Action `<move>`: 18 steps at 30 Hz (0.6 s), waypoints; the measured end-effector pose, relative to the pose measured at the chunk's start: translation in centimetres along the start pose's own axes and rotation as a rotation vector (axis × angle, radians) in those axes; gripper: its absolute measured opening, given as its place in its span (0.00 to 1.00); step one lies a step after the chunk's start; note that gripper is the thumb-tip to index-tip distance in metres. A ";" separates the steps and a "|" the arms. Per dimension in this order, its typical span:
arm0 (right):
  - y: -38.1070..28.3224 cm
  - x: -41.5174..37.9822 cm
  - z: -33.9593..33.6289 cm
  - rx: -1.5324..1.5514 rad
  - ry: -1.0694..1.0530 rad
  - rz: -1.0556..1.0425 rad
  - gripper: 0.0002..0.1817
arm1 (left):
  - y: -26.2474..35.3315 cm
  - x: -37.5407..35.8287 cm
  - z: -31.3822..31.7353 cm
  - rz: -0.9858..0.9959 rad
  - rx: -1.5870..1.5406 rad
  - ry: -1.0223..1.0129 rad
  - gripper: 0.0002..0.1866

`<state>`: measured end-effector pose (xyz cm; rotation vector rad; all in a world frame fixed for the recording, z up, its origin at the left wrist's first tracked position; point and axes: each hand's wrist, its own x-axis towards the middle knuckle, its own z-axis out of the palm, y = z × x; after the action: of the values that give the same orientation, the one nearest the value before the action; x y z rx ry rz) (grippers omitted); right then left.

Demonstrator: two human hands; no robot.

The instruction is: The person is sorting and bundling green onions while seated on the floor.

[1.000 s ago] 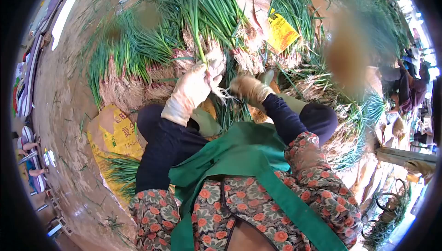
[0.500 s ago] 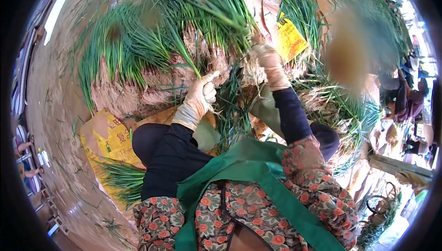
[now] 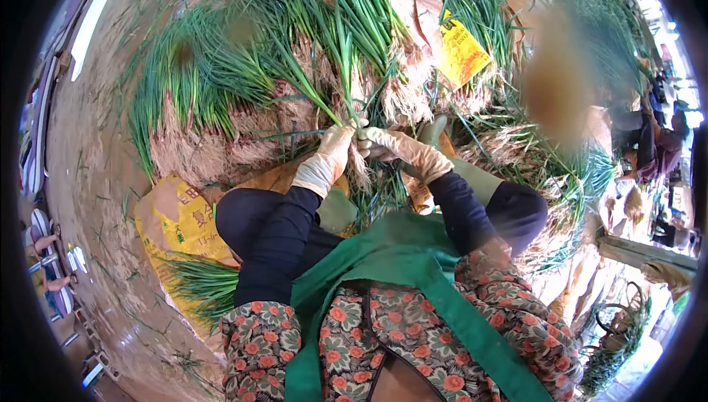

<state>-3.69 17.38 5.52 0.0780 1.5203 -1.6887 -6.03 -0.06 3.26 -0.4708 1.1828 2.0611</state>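
Both my hands wear pale, stained gloves and meet in front of my knees. My left hand [image 3: 334, 150] is closed on a few green onions [image 3: 318, 101], whose leaves slant up and to the left. Fingers pinched, my right hand [image 3: 402, 150] grips green onions [image 3: 347, 63] standing upright beside them, with pale roots [image 3: 359, 172] hanging below the hands. Just beyond lies a bunch of green onions [image 3: 402, 55], its roots toward me. To the left, a long row of green onions [image 3: 199, 92] is laid with roots facing me.
A yellow printed sack [image 3: 177, 217] lies left of my knee, with green onions [image 3: 203, 280] on it. Another yellow sack piece [image 3: 462, 59] sits beyond my right hand. Loose green onions [image 3: 546, 166] pile up at right, near a basket [image 3: 616, 335]. A person [image 3: 656, 147] is at far right.
My right hand has left the bunch at the upper right and come down to the left, beside my left hand. That bunch now lies on the pile. My left hand has shifted slightly right.
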 end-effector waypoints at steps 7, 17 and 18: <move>-1.3 5.8 3.3 -0.637 0.862 -0.215 0.22 | -2.6 1.4 -0.9 0.207 0.421 0.121 0.07; 4.0 5.8 -4.5 -0.075 0.790 -0.104 0.19 | -0.4 -1.5 1.3 0.043 0.227 0.020 0.08; 4.4 6.4 -4.5 -0.176 0.741 -0.412 0.21 | -1.3 -0.8 0.7 0.059 0.286 0.026 0.09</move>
<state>-7.21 18.23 -2.68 0.3481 2.3568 -1.9483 -4.50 0.66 3.40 -0.3289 1.4946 1.8978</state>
